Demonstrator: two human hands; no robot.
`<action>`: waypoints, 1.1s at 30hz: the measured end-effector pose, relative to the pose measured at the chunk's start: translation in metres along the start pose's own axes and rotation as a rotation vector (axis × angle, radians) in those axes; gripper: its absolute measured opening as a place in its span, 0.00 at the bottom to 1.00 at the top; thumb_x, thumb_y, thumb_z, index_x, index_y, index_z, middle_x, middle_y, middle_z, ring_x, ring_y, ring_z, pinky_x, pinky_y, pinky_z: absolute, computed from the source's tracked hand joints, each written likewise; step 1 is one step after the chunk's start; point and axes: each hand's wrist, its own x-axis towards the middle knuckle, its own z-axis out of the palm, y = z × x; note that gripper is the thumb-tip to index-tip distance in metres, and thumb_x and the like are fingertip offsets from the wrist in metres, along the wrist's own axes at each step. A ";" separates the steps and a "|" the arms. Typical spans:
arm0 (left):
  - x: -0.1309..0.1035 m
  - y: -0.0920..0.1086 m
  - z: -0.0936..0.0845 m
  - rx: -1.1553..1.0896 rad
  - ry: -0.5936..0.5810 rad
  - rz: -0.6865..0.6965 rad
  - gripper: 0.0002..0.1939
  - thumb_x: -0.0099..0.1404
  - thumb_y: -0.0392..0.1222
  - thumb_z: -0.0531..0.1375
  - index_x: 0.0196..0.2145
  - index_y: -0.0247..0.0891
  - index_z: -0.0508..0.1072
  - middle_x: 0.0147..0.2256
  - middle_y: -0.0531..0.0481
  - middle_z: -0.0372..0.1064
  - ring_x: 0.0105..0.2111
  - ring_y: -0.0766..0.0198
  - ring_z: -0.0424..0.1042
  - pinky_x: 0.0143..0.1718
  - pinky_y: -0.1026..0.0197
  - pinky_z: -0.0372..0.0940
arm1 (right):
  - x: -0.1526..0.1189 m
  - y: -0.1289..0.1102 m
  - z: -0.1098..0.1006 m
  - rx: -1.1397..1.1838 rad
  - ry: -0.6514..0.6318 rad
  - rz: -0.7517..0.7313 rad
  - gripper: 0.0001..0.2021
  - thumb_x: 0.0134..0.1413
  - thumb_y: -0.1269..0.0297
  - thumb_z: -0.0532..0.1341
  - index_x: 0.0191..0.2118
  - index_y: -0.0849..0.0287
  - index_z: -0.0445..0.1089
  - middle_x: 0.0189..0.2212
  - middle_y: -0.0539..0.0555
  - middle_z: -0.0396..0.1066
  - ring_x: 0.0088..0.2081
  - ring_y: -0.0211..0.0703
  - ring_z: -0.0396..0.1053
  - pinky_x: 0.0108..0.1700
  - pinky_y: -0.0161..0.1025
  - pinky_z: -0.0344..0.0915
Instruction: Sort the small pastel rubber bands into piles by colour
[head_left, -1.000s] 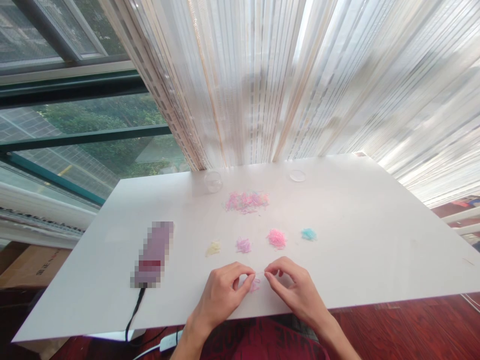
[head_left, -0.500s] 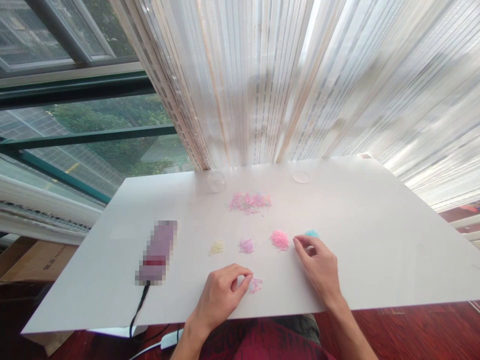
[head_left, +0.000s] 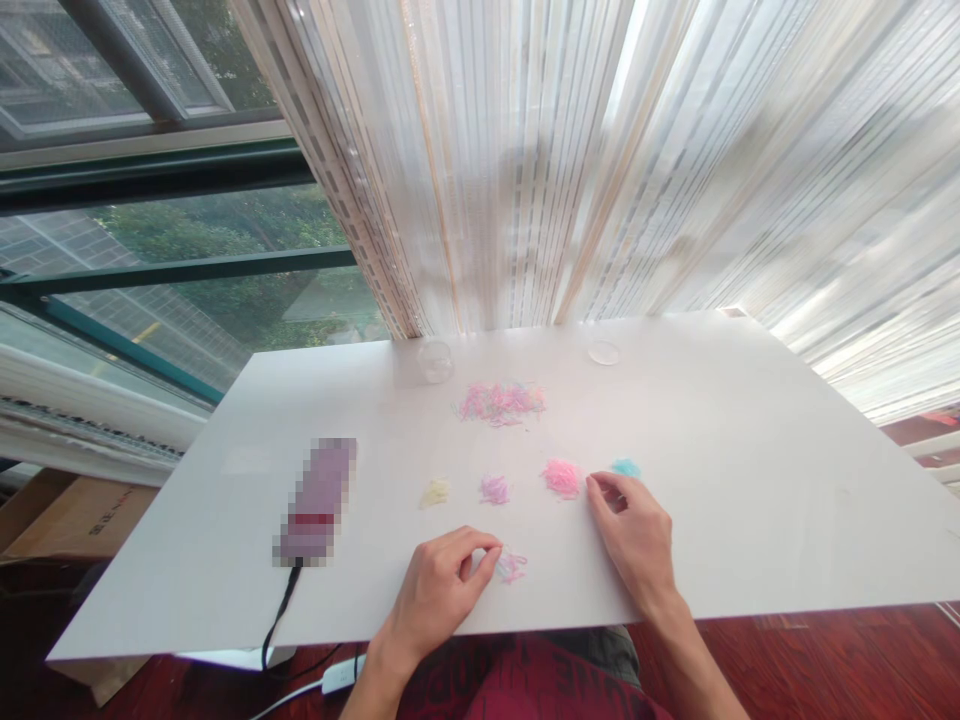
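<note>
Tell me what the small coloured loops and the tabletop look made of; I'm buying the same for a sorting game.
The bright pink pile and mixed pile look like thin, translucent rubber or silicone bands, judging by their tangled, limp loops; too small to be sure. The white table seems smooth laminate or painted board, with a soft satin sheen.

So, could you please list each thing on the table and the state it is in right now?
Left hand: fingers pinched beside the small mixed clump.
Right hand: fingertips down between the pink pile and the teal pile.
Yellow pile: sorted, untouched.
Purple pile: sorted, untouched.
Mixed heap: unsorted, spread out.
Clear container: appears empty.
Clear lid: off, lying flat.
Plugged-in device: blurred, lying flat.
</note>
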 end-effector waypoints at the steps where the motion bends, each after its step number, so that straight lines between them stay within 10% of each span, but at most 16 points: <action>1: 0.000 0.000 0.000 0.002 0.002 0.001 0.08 0.73 0.39 0.60 0.39 0.42 0.80 0.33 0.53 0.80 0.25 0.67 0.71 0.32 0.64 0.68 | 0.000 0.000 0.001 0.001 -0.006 -0.009 0.20 0.67 0.47 0.58 0.37 0.56 0.78 0.33 0.57 0.79 0.33 0.49 0.74 0.40 0.46 0.71; 23: -0.002 -0.005 -0.002 0.059 0.013 0.021 0.07 0.73 0.37 0.59 0.41 0.42 0.79 0.36 0.53 0.79 0.27 0.65 0.72 0.32 0.63 0.68 | -0.018 0.002 -0.009 0.048 -0.029 -0.121 0.09 0.68 0.60 0.59 0.43 0.55 0.77 0.38 0.56 0.78 0.38 0.49 0.74 0.39 0.44 0.72; 33: 0.000 -0.002 0.008 0.173 -0.072 0.100 0.07 0.68 0.36 0.67 0.44 0.42 0.80 0.38 0.50 0.76 0.38 0.58 0.77 0.41 0.57 0.71 | -0.055 -0.029 0.004 0.113 -0.446 -0.460 0.06 0.67 0.71 0.62 0.46 0.54 0.73 0.38 0.55 0.74 0.41 0.49 0.71 0.44 0.46 0.70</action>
